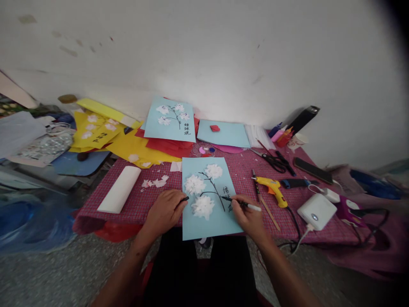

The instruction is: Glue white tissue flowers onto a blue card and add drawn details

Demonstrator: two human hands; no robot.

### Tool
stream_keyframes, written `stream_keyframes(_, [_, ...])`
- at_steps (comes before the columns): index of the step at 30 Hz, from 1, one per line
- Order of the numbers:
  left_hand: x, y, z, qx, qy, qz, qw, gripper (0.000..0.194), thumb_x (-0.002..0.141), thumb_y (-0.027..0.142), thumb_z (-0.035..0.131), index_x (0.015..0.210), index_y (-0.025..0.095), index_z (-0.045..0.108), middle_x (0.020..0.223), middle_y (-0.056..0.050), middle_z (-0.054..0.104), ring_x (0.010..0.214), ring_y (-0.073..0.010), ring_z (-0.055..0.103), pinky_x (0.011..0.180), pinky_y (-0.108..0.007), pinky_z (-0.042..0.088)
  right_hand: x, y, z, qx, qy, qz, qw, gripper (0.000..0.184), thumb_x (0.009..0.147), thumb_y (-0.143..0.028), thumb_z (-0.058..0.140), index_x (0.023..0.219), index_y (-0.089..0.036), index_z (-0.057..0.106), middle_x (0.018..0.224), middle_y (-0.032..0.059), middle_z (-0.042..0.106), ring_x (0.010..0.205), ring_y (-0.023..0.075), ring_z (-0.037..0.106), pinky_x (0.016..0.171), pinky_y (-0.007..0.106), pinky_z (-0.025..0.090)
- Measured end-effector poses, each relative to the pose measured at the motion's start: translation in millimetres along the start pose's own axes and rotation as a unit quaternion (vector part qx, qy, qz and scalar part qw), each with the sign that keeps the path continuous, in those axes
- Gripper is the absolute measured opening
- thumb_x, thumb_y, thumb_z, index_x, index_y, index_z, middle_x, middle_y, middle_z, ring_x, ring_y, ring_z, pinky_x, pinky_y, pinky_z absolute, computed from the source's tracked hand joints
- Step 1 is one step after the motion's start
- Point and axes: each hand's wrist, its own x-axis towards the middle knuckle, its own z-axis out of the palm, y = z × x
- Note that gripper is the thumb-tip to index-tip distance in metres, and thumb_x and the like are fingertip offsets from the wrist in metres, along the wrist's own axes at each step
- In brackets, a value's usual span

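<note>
A light blue sheet [223, 232] lies in front of me at the table's near edge. It bears white ruffled paper flowers [203, 207], a dark painted branch and a column of black characters [226, 190] on the right. My right hand [251, 219] is closed around a black brush pen [244, 204] with a whitish rear end; its tip is at the characters, though I cannot tell whether it touches. My left hand [163, 212] rests by the sheet's left edge, its fingers pinching a small black pen cap [184, 199].
At the right lie a yellow glue gun [271, 187], scissors [273, 162], a phone [312, 170] and a white box [317, 212] with cables. A white paper roll [121, 189] is at left. Behind stand a finished flower sheet [171, 117] and blue sheets [223, 133].
</note>
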Motion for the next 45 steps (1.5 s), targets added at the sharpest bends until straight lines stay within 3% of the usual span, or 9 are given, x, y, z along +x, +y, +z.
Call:
stream_keyframes(23, [0,1,-0.9,0.003,-0.002,-0.005,1.000,0.022,0.100,0.029,0.048,0.114,0.020,0.061,0.113,-0.007,0.069,0.107,-0.0233,0.061,0.097,-0.044,0.046,-2,5,0,0.013,-0.007,0.011,1.000,0.009,0.090,-0.024,0.059,0.094,-0.022,0.068,0.084,0.0041,0.071,0.078,0.0205,0.067,0.072,0.034,0.053])
stream_keyframes(30, [-2,-4,1.5,-0.006,0.019,0.010,1.000,0.021,0.099,0.029,0.049,0.113,0.021,0.062,0.111,-0.006,0.070,0.105,-0.0232,0.062,0.096,-0.044,0.047,-8,4,-5,0.045,0.065,0.019,0.997,0.008,0.090,-0.024,0.061,0.093,-0.022,0.068,0.081,0.0030,0.068,0.073,0.0195,0.064,0.070,0.034,0.053])
stream_keyframes(35, [-11,3,-3.4,-0.005,0.056,0.049,0.997,0.018,0.096,0.027,0.053,0.111,0.021,0.062,0.112,-0.007,0.070,0.108,-0.0241,0.062,0.098,-0.045,0.047,-19,-21,-12,0.125,0.078,0.094,0.985,0.012,0.091,-0.027,0.061,0.101,-0.023,0.067,0.078,0.0012,0.065,0.068,0.0173,0.061,0.065,0.031,0.050])
stream_keyframes(40, [-23,39,-6.0,-0.016,0.017,0.076,0.997,0.014,0.096,0.026,0.055,0.108,0.021,0.062,0.113,-0.008,0.071,0.112,-0.0255,0.060,0.100,-0.047,0.045,-50,-60,-15,0.270,-0.004,0.152,0.951,0.013,0.093,-0.030,0.061,0.104,-0.024,0.065,0.077,0.0004,0.062,0.067,0.0153,0.058,0.060,0.027,0.047])
stream_keyframes(45, [-29,66,2.5,-0.059,0.002,0.085,0.995,0.013,0.095,0.025,0.056,0.106,0.021,0.062,0.115,-0.008,0.070,0.113,-0.0249,0.060,0.102,-0.047,0.045,-64,-86,-12,0.310,-0.022,0.187,0.932,0.011,0.092,-0.032,0.061,0.096,-0.023,0.065,0.067,-0.0008,0.060,0.060,0.0146,0.056,0.056,0.025,0.045])
